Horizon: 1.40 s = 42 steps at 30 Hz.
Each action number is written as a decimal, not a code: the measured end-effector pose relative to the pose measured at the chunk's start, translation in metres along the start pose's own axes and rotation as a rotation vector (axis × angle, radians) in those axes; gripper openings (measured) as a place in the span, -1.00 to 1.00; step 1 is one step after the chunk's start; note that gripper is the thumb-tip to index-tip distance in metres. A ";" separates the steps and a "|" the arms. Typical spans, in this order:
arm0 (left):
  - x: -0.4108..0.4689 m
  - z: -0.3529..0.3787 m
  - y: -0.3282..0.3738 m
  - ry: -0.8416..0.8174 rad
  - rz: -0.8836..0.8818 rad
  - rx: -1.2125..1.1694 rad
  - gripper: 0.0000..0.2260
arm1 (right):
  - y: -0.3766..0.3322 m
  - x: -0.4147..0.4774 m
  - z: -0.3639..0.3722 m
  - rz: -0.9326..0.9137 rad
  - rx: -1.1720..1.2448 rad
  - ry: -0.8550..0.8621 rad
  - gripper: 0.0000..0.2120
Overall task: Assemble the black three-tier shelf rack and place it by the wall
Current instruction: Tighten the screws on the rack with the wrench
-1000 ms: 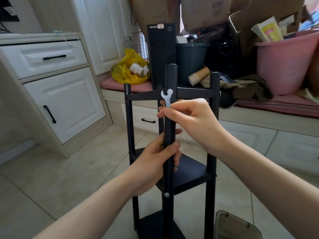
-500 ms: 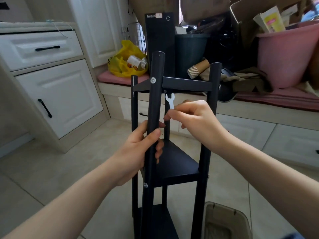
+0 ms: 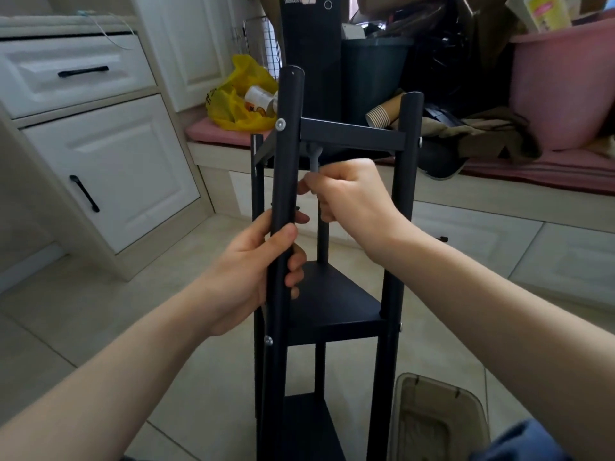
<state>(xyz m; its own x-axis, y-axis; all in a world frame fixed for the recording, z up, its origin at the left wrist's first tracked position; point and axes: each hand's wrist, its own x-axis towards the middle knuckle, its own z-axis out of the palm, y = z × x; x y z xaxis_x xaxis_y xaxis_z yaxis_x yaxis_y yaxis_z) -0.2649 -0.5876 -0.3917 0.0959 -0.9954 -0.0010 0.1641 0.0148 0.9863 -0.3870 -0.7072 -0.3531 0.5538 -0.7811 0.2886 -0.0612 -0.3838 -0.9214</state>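
Three shelves sit in the black rack (image 3: pixel 336 294), standing on the floor between both hands. The left hand (image 3: pixel 256 274) still wraps the front pole (image 3: pixel 284 181). The right hand (image 3: pixel 349 197) pinches a small wrench (image 3: pixel 314 158), now lifted under the top shelf (image 3: pixel 352 136). I think a nut there gets tightened next.

The pale tiled floor (image 3: pixel 186 344) carries the black shelf rack (image 3: pixel 332 307) upright at the centre; a translucent bin (image 3: pixel 436 424) stands just beside it at 5 o'clock; white cabinets (image 3: pixel 109 168) rest at 10 o'clock.
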 end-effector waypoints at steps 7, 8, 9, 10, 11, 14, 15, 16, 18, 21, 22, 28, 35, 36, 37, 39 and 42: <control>-0.002 -0.002 0.000 -0.005 -0.020 -0.031 -0.66 | -0.006 0.003 0.007 -0.062 0.065 0.082 -0.74; -0.002 -0.002 0.000 -0.005 -0.020 -0.034 -0.65 | -0.006 0.003 0.008 -0.075 0.066 0.095 -0.74; -0.003 -0.003 0.001 -0.005 -0.022 -0.037 -0.64 | -0.007 0.003 0.008 -0.089 0.066 0.105 -0.74; -0.003 -0.003 0.001 -0.005 -0.024 -0.038 -0.66 | -0.007 0.003 0.009 -0.104 0.064 0.114 -0.75; -0.003 -0.004 0.001 -0.002 -0.025 -0.039 -0.68 | -0.007 0.003 0.009 -0.118 0.059 0.121 -0.75; -0.003 -0.005 0.001 -0.004 -0.033 -0.043 -0.71 | -0.005 0.004 0.009 -0.148 0.029 0.137 -0.74; -0.003 -0.005 0.001 -0.009 -0.035 -0.044 -0.73 | -0.005 0.005 0.009 -0.153 0.020 0.140 -0.73; -0.003 -0.006 0.001 -0.016 -0.039 -0.045 -0.73 | -0.005 0.005 0.010 -0.156 0.013 0.143 -0.73; -0.004 -0.007 0.002 -0.033 -0.050 -0.047 -0.68 | -0.004 0.006 0.012 -0.163 0.001 0.146 -0.69; -0.005 -0.010 0.003 -0.047 -0.057 -0.049 -0.67 | -0.002 0.009 0.017 -0.183 -0.020 0.150 -0.63; -0.005 -0.010 0.003 -0.045 -0.060 -0.051 -0.68 | -0.001 0.010 0.019 -0.192 -0.033 0.151 -0.62; -0.007 -0.015 0.003 -0.042 -0.071 -0.066 -0.71 | 0.010 0.014 0.035 -0.266 -0.077 0.197 -0.68; -0.006 -0.016 0.003 -0.052 -0.081 -0.054 -0.79 | 0.018 0.020 0.050 -0.295 0.058 0.241 -0.72; -0.006 -0.017 0.003 -0.054 -0.088 -0.053 -0.81 | 0.019 0.021 0.050 -0.298 0.053 0.242 -0.73; -0.006 -0.017 0.004 -0.056 -0.094 -0.054 -0.83 | 0.020 0.022 0.050 -0.305 0.045 0.245 -0.73; -0.006 -0.018 0.004 -0.058 -0.101 -0.055 -0.84 | 0.020 0.023 0.048 -0.314 0.053 0.244 -0.73; -0.006 -0.017 0.005 -0.062 -0.106 -0.051 -0.83 | 0.019 0.022 0.043 -0.304 0.075 0.220 -0.72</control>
<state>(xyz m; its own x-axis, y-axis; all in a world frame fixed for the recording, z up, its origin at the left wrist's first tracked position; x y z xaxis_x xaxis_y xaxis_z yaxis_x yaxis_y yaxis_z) -0.2476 -0.5800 -0.3901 0.0151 -0.9955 -0.0934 0.2195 -0.0878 0.9716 -0.3397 -0.7107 -0.3757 0.3451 -0.7272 0.5933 0.1442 -0.5835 -0.7992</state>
